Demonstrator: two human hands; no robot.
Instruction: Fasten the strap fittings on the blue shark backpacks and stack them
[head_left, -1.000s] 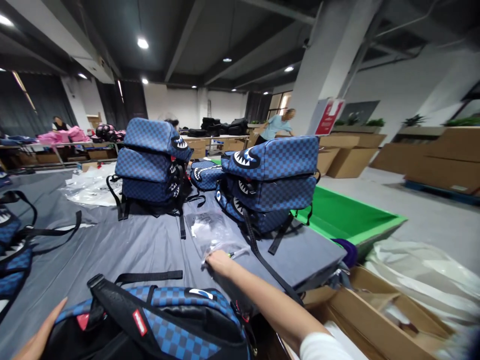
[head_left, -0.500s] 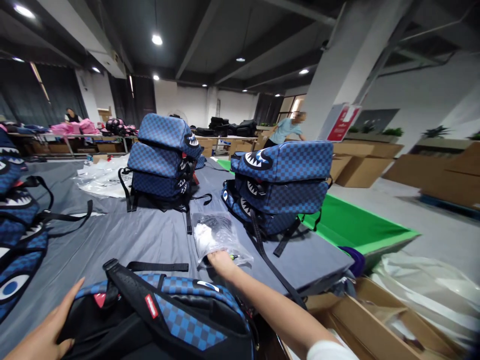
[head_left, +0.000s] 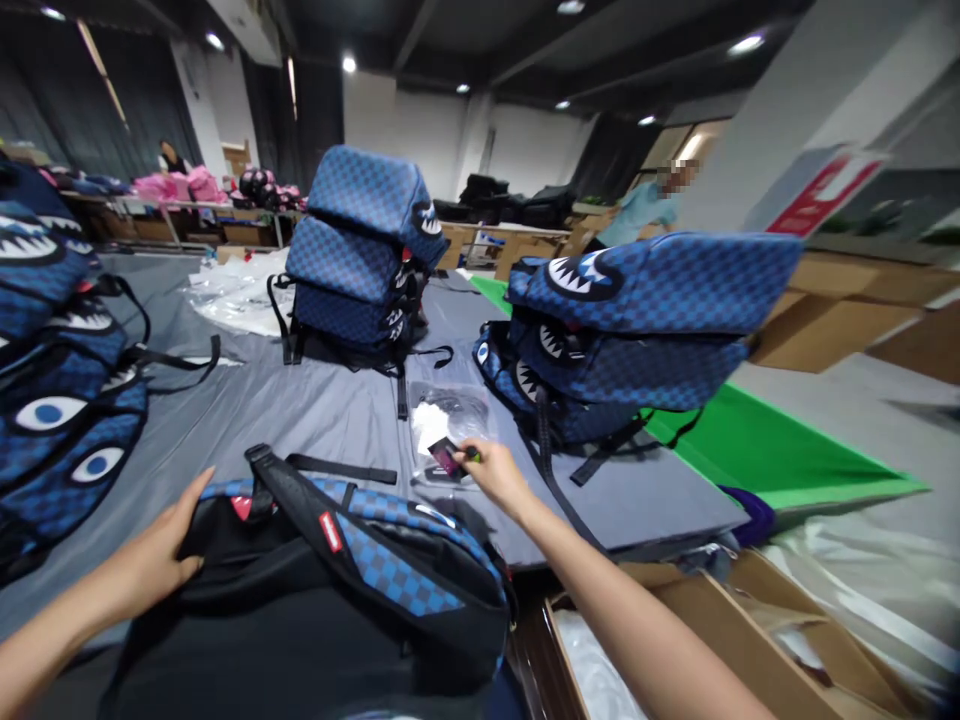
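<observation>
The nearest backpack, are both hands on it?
No: only the left hand touches the backpack, while the right hand holds a small dark item by the clear bag.

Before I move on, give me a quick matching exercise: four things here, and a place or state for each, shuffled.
1. left hand
2. right hand
3. clear plastic bag
4. red label

A. on a black strap
B. gripping the edge of the near backpack
C. holding a small dark item
D. on the grey tabletop

Pairs: 1-B, 2-C, 3-D, 4-A

Grey table (head_left: 255, 405), stacked backpacks (head_left: 346, 258), apparently plastic bag (head_left: 463, 412)
</observation>
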